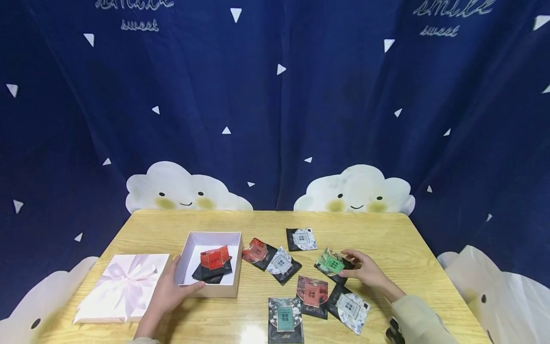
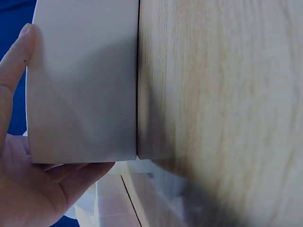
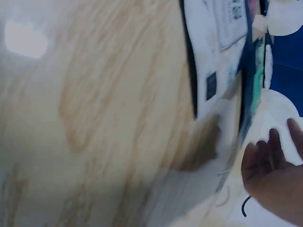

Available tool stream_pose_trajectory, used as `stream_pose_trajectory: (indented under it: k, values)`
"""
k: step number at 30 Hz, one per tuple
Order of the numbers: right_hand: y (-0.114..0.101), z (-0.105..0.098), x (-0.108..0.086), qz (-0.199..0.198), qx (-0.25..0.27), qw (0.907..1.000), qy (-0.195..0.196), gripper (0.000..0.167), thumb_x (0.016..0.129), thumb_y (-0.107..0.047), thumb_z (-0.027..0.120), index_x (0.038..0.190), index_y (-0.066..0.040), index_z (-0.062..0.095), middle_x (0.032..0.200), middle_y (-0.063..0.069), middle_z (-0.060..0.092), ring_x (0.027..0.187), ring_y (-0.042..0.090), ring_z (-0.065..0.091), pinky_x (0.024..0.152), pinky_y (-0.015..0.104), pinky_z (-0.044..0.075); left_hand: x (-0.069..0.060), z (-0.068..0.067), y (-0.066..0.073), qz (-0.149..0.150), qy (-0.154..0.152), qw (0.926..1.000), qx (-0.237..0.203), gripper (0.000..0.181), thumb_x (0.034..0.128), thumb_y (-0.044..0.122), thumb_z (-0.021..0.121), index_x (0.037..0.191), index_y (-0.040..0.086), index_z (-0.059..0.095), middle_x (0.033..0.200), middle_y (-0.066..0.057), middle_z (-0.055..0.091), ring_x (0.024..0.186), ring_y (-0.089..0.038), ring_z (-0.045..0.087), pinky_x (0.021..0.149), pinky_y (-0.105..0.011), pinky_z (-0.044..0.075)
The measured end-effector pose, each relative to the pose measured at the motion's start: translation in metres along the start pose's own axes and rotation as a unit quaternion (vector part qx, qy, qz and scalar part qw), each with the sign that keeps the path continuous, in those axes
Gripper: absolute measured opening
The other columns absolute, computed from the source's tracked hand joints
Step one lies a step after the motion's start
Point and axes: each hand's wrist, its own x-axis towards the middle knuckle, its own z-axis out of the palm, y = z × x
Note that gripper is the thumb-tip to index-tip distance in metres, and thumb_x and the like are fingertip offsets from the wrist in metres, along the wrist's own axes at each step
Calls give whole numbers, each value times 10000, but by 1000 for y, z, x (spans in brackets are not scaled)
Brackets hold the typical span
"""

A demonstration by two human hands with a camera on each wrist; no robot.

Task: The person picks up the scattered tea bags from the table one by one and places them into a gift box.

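Note:
An open white box stands on the left half of the table, with red-and-black packets lying inside. My left hand holds the box at its near left corner, thumb along the front side; the left wrist view shows the hand against the box's side. Over at the right, my right hand is at a green-labelled packet, thumb and fingers spread at its right edge. In the right wrist view the fingers of that hand are apart and slightly bent.
A white lid with a ribbon bow lies left of the box. Several packets lie between and below the hands, among them a teal-labelled one, a red one and white-patterned ones. A dark object is near the right sleeve.

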Motion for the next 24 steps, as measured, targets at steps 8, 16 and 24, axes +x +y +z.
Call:
stream_pose_trajectory:
  k: [8,16,24]
  values:
    - [10,9,6,461,-955,9940,262,795,639,-277,824,1248,84,461,1157,252,489,1055,374,414,875,497,329,1,0,-1,6,37,10000,-24,1030,613,363,827,1324,-150,288,1280,-354,385,1097,-474,447,893,-575,385]
    - [16,14,10,688,-1468,9853,544,693,571,-253,856,1112,57,555,1177,273,411,1044,397,306,852,503,323,1,0,0,-70,-5,10000,-19,1027,620,365,823,1329,-145,282,1288,-348,381,1103,-470,444,899,-572,383]
    - [17,16,11,799,-1402,9837,790,573,565,-102,838,1024,69,541,1080,264,452,995,397,342,827,491,334,0,0,0,-63,-3,10000,-31,1023,619,354,824,1325,-151,283,1283,-353,385,1106,-472,442,902,-573,380]
